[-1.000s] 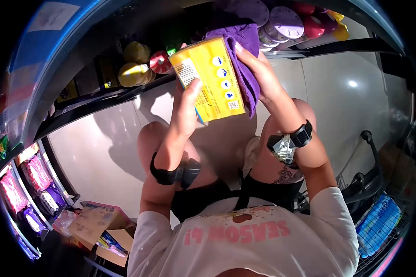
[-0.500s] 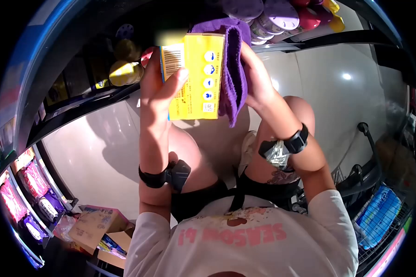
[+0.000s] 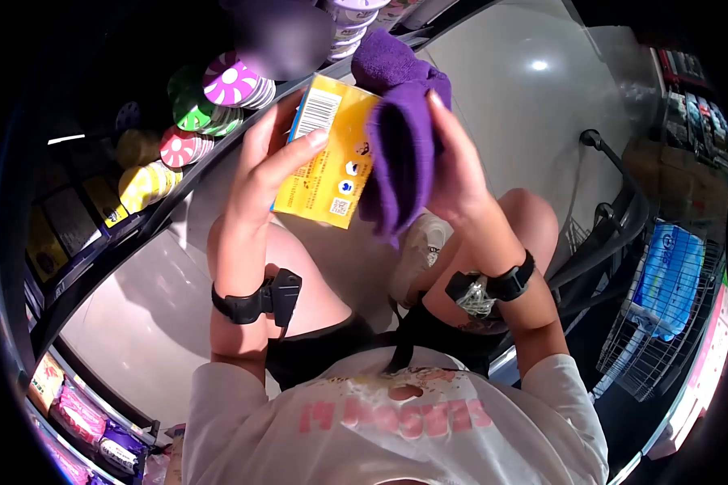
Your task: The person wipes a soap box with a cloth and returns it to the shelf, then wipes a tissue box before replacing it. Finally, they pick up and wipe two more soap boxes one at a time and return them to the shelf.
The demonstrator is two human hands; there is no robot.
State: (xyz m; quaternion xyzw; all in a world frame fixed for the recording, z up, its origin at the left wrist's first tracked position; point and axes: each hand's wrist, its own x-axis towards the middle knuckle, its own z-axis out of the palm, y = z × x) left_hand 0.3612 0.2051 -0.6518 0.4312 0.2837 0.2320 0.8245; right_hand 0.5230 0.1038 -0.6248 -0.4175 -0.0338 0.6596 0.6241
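Note:
A yellow box [image 3: 325,162] with a white barcode label is in my left hand [image 3: 263,166], the thumb lying on its printed face and the fingers behind its left side. Against the right side of the box is a folded purple cloth [image 3: 404,145]. My right hand [image 3: 457,166] holds the cloth from the right, its fingers partly hidden behind the fabric. The box is tilted and partly overlapped by the cloth's edge.
Shelves with round-lidded containers, among them a purple one [image 3: 233,79] and a yellow one [image 3: 148,186], run along the upper left. On the right stands a wire cart [image 3: 655,356] holding a blue package [image 3: 667,279]. Packaged goods [image 3: 81,414] line the lower left.
The view has turned, so the cart and shelves appear shifted. The box has tilted, and the cloth now overlaps more of its right side. Both hands keep their holds.

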